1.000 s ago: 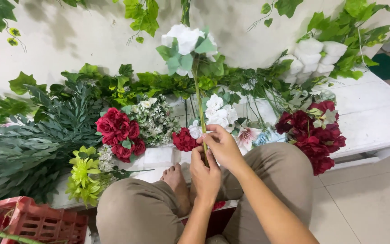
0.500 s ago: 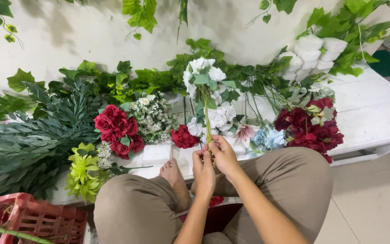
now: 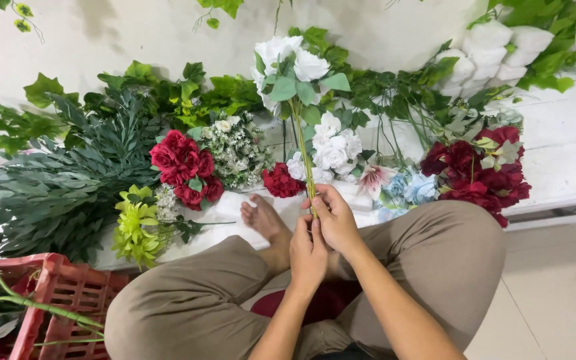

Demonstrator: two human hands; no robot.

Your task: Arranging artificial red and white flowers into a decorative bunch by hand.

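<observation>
The person is sitting cross-legged, and both hands are gripping the thin green stems of an artificial spray of white roses with green leaves (image 3: 296,70). The right hand (image 3: 333,217) is pinching the stems just above the left hand (image 3: 308,252), which is closed around their lower ends. The spray is standing nearly upright in front of the knees, its blooms rising above the flowers laid out behind it.

Compared with half a second ago, the white spray is sitting higher and straighter, and the hands are drawn a little closer to the body; a second ago it was also raised, so the stems are being lifted and lowered in the grip rather than set down.

Behind the hands, a white raised platform (image 3: 568,153) is carrying the rest: a bunch of red fabric roses (image 3: 185,167) toward its left part, a lime-green chrysanthemum cluster (image 3: 135,223) at its front left edge, dark grey-green fern fronds (image 3: 55,193) at the far left, and a dark crimson bouquet (image 3: 478,173) toward the right. A red plastic crate (image 3: 61,300) is sitting at the lower left, beside the person's knee.
</observation>
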